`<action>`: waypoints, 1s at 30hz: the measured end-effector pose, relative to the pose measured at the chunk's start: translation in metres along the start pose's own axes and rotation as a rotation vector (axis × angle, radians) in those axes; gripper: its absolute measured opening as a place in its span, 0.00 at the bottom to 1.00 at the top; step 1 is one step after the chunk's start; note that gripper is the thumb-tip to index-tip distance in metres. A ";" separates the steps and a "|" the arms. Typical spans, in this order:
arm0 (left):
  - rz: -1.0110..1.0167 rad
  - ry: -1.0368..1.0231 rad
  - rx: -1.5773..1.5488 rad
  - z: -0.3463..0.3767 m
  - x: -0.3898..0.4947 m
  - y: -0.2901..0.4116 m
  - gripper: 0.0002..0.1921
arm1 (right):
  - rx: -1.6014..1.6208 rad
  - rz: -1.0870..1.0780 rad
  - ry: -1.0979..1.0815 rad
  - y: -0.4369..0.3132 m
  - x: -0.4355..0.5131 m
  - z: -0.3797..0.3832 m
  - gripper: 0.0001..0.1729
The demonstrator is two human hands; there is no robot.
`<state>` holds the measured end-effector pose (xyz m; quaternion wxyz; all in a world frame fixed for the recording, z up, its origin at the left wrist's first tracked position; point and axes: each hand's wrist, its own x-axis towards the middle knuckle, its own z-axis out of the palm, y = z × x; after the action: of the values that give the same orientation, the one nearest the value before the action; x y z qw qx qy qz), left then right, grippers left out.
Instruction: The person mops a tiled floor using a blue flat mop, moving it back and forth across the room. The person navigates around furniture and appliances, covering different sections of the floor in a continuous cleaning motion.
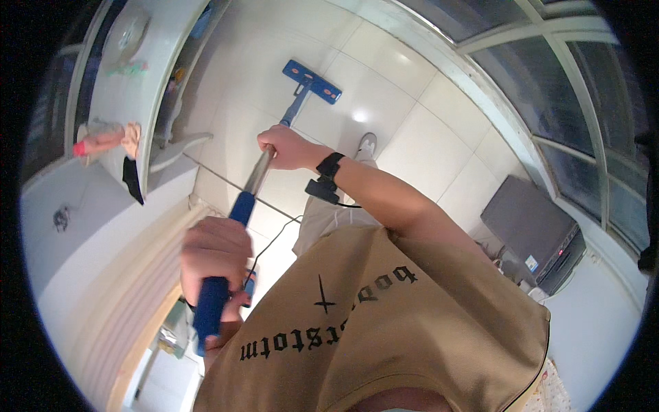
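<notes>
A flat mop runs from the lower left up to its blue rectangular head [325,89], which lies on the pale tiled floor [381,77]. My right hand [288,147] is closed around the metal shaft [260,170], low down near the blue joint piece [294,108]. Further up, my left hand [216,252], somewhat blurred, grips the dark blue foam handle [212,293] near its end. On my right wrist sits a black strap with a small black device [322,191], from which a cable leads away.
A white shelf unit [170,56] with cloths on its edge stands left. A dark grey box-shaped appliance [530,221] with a red light sits right, below framed windows [530,87]. My shoe [366,141] is on the tiles. A black cable [273,239] hangs beside my left hand.
</notes>
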<state>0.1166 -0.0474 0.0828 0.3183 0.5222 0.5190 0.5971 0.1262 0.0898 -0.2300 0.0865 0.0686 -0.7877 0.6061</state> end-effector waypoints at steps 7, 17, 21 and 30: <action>-0.069 0.638 0.036 0.005 -0.127 0.011 0.17 | -0.235 0.182 -0.331 -0.023 -0.004 0.066 0.16; -0.067 1.071 -0.097 -0.018 -0.231 0.005 0.12 | -0.264 0.294 -0.510 -0.033 -0.016 0.130 0.08; -0.064 1.114 -0.141 0.007 -0.211 -0.040 0.13 | -0.308 0.332 -0.515 0.004 -0.051 0.098 0.07; -0.072 0.443 -0.187 0.107 -0.072 -0.086 0.18 | -0.317 0.177 0.340 0.038 -0.185 -0.043 0.13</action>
<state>0.2230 -0.0610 -0.0293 0.2649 0.3277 0.5368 0.7309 0.3009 0.1418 -0.2955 0.1741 -0.1183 -0.8499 0.4832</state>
